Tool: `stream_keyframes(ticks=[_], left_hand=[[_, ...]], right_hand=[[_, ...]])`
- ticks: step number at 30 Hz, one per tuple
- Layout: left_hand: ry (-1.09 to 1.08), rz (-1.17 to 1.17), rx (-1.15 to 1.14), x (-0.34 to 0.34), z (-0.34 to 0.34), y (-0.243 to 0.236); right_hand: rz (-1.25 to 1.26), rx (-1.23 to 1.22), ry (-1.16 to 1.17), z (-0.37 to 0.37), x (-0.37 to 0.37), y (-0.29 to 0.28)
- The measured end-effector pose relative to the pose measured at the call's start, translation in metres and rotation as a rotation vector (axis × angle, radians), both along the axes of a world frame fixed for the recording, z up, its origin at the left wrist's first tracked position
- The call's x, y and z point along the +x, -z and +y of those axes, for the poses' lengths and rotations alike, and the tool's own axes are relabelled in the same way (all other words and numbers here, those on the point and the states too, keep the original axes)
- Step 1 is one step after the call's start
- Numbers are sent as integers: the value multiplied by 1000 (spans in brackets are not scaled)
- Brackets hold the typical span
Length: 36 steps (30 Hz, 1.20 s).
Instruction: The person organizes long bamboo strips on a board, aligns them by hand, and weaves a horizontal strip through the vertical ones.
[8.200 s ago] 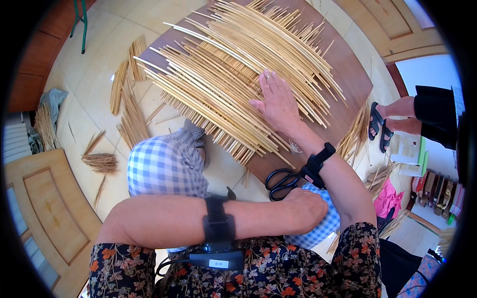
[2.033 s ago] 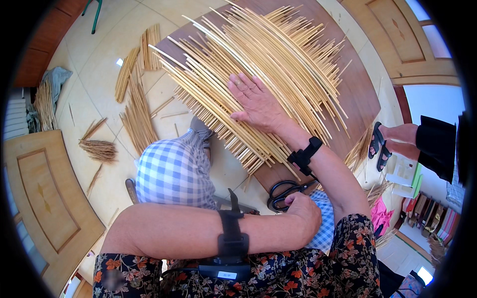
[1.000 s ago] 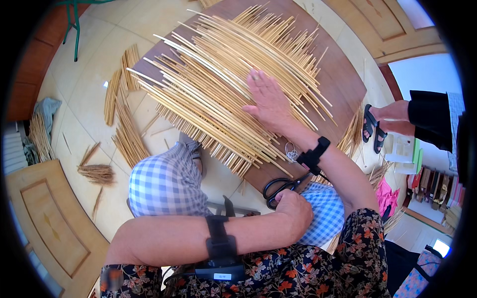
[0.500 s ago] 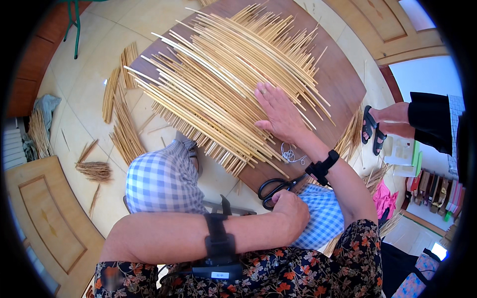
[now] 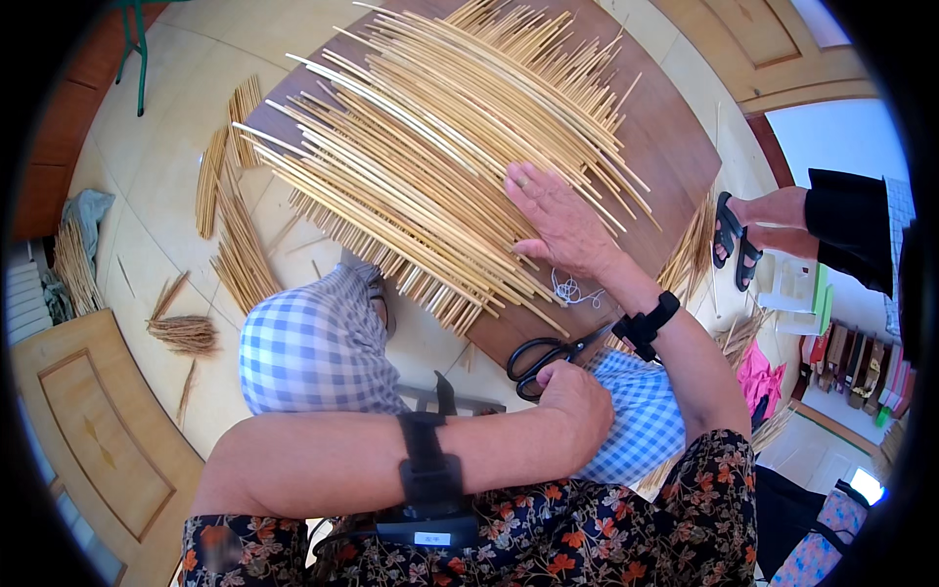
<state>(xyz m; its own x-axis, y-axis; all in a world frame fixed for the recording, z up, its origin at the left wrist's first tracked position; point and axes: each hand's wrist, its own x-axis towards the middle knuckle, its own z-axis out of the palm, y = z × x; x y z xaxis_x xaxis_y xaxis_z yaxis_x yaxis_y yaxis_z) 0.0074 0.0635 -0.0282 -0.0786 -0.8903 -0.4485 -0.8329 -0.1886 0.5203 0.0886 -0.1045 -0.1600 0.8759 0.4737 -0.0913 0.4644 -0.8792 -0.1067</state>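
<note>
Many straw-coloured stalks (image 5: 411,186) lie side by side across a brown table (image 5: 675,127), their ends uneven. Over their near right ends my right hand (image 5: 567,225) is held flat, fingers stretched out together and thumb apart; whether it presses on them I cannot tell. A small tangle of white string (image 5: 575,290) lies beside its wrist. Black-handled scissors (image 5: 538,364) rest at the table's near edge. Right beside their handles, my left hand (image 5: 577,416) is closed above my checked lap, and its curled fingers hide anything inside.
Several bundles of stalks (image 5: 242,259) lie on the tiled floor to the left, near a brush-like bundle (image 5: 186,336). At the right stands another person (image 5: 778,225) in dark sandals. A shelf with boxes (image 5: 856,372) and a pink cloth (image 5: 761,382) are farther right.
The whole view has shifted slightly. My right hand has stayed flat near the stalks' right ends, its wrist a little lower and farther right in view. My left hand has stayed closed by the scissors.
</note>
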Motion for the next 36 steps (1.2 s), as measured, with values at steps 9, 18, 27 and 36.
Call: stream_keyframes(ticks=[9, 18, 27, 36], left_hand=[[1, 20, -21, 1, 3, -1], [-61, 43, -52, 3, 9, 4], [-40, 20, -85, 3, 12, 7], [-73, -21, -99, 5, 19, 6]], right_hand=[[-5, 39, -23, 1, 4, 0], [-105, -11, 131, -8, 26, 10], [-135, -125, 367, -23, 46, 18], [-124, -154, 343, -17, 64, 9]])
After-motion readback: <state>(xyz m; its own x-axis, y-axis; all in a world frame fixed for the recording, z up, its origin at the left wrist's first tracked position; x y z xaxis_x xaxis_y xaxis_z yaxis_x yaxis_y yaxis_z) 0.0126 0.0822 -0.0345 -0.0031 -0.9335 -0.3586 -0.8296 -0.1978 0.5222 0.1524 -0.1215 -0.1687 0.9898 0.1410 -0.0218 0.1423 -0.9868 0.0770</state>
